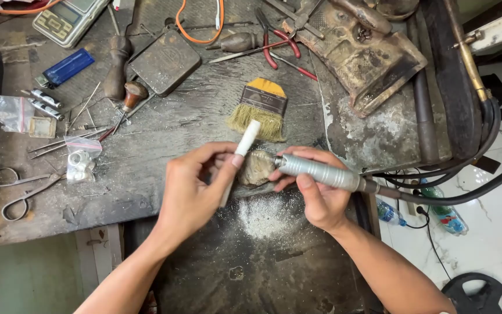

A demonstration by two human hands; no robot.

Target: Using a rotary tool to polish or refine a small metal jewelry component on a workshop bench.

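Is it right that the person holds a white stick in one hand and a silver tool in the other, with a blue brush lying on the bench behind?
Not quite. The head view shows the flat brush has a yellow handle and tan bristles, not blue. The left hand does hold the white stick, and the right hand the ribbed silver tool.

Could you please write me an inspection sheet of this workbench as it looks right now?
Surface: dark, worn workbench, scratched; pale dust pile on the lower tray below the hands.
Job's things: white stick in the left hand; silver rotary handpiece in the right hand, tip at a worn bench peg.
Clutter: flat brush, scissors, red-handled pliers, blue lighter, pocket scale, small bag of parts.
Hands: both closed on their tools, close together at the peg.
Cables: black flexible shaft runs right from the handpiece; orange cord at the top.
Surroundings: white tiled floor, plastic bottles beside the bench.
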